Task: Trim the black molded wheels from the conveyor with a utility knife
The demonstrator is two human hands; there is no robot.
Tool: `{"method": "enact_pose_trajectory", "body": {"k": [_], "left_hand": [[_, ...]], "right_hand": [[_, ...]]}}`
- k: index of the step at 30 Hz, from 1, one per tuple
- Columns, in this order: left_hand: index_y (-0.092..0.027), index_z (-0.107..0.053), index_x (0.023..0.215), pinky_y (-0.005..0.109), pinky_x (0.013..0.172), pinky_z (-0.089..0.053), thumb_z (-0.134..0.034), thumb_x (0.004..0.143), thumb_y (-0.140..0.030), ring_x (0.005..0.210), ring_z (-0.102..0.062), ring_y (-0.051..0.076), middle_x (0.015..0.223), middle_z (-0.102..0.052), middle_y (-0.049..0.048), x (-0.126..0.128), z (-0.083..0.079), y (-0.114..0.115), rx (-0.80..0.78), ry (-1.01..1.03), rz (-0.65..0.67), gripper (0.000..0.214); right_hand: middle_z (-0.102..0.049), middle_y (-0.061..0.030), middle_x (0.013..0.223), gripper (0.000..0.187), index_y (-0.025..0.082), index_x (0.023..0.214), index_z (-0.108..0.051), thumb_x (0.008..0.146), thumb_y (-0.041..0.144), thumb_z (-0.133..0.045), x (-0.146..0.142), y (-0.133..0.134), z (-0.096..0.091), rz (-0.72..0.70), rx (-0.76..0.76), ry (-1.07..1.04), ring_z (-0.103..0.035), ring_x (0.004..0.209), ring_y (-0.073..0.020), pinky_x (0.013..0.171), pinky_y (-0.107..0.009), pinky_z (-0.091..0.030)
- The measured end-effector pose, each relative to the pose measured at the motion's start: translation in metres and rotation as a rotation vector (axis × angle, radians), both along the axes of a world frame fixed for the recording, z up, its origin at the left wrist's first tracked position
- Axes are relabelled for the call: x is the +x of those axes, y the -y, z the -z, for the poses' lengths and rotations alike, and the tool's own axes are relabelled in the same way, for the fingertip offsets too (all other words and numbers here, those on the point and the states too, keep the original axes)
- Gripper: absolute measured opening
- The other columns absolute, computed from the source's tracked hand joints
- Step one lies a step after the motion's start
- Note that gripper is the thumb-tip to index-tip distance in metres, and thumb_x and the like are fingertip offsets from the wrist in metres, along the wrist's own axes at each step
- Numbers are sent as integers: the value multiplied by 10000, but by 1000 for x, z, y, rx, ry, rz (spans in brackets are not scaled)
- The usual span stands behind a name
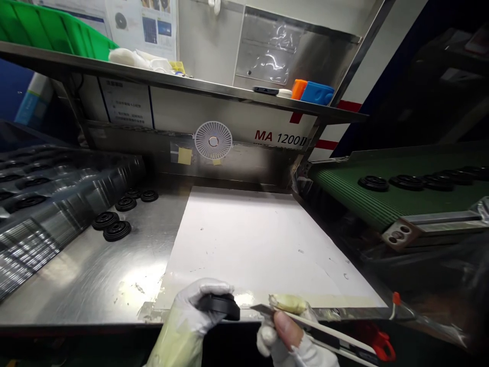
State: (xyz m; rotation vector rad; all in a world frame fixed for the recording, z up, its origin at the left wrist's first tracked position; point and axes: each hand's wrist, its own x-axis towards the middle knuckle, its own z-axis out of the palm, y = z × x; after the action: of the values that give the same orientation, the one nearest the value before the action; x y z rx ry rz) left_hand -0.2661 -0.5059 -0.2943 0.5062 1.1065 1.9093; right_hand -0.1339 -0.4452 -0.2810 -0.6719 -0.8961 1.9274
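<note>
The white-gloved left hand (191, 302) grips a black round part (224, 308) at its three o'clock. The white-gloved right hand (287, 334) holds a white-and-black metal-bladed knife (324, 335) pointing to ten o'clock.

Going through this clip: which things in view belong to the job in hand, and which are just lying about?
In the job:
- black part, in the left hand
- knife, in the right hand
- probably the similar parts

Seemingly just about:
- green bin
- blue object
- white fan
</note>
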Motion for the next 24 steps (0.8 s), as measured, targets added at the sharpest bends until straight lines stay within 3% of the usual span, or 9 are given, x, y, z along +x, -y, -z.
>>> {"method": "enact_pose_trajectory", "body": {"k": [5, 10, 15, 24], "left_hand": [[-168, -724, 666, 353, 690, -528, -774, 532, -190, 673, -648, 234, 684, -694, 75, 9, -9, 2, -56, 47, 9, 145], [-170, -726, 623, 303, 660, -523, -813, 490, -237, 659, -648, 222, 702, -708, 70, 20, -24, 5, -31, 86, 28, 172], [-190, -720, 588, 257, 600, -506, -807, 489, -168, 599, -644, 201, 620, -695, 55, 22, -29, 4, -102, -28, -2, 133], [-188, -712, 588, 262, 588, -508, -796, 509, -164, 602, -648, 203, 620, -696, 50, 22, -30, 6, -134, -48, -18, 118]], "right_hand": [[-576, 19, 371, 314, 154, 633, -625, 571, 403, -806, -9, 3, 5, -129, 27, 173, -501, 278, -126, 283, -203, -398], [-560, -2, 359, 335, 151, 486, -595, 590, 400, -793, -7, 0, 5, -125, 138, 297, -481, 271, -113, 332, -218, -430], [-540, 7, 351, 284, 150, 531, -632, 577, 373, -802, 1, 0, 4, -115, 158, 329, -471, 290, -113, 354, -225, -422], [-567, 8, 401, 251, 172, 549, -655, 522, 353, -827, 2, 1, 1, -102, 154, 342, -493, 312, -129, 364, -248, -458]]}}
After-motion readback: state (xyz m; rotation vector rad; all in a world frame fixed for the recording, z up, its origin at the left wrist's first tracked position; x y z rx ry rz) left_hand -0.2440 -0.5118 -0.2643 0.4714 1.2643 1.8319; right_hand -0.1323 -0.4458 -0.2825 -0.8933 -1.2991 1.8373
